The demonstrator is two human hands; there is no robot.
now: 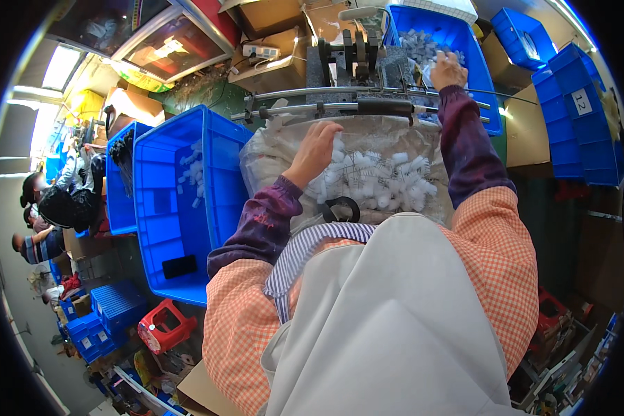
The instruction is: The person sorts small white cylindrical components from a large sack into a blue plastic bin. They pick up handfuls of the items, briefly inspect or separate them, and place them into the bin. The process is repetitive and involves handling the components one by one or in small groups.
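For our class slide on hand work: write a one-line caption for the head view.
Left hand reaches into a pile of small white parts; right hand rests at the blue bin beyond.

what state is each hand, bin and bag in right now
left hand: reaching into the clear bag, fingers curled among the white parts
right hand: raised at the far blue bin, closed on something small
clear plastic bag: open, heaped with white parts
left blue bin: nearly empty
far blue bin: partly filled
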